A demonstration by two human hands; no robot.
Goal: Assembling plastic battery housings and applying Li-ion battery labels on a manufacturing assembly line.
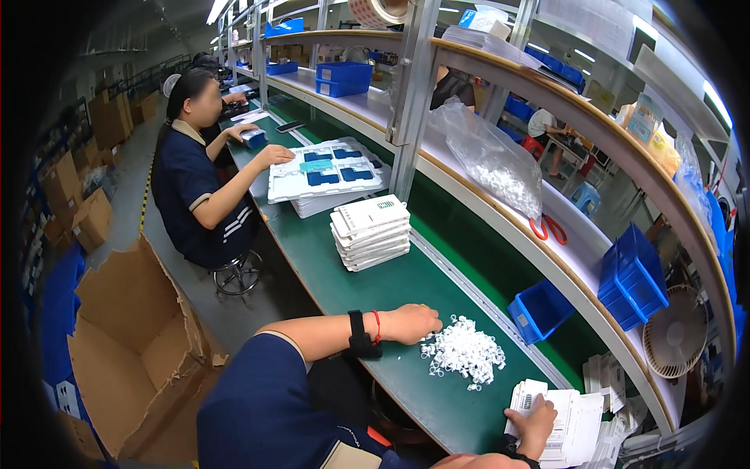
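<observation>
My left hand (414, 322) rests on the green bench, its fingers curled at the near edge of a pile of small white plastic rings (467, 353). I cannot tell whether it pinches a ring. A black band and a red cord circle that wrist. My right hand (537, 422) sits lower right, fingers pressed on a stack of white printed paper sheets (566, 418) at the bench's edge.
A stack of white trays (370, 231) lies farther along the green bench (375, 281). Beyond it a seated person (195, 172) handles a white tray with blue inserts (324, 172). A clear bag of rings (492, 160), red scissors (547, 227) and blue bins (629, 273) are on the shelves. An open cardboard box (129, 344) stands left.
</observation>
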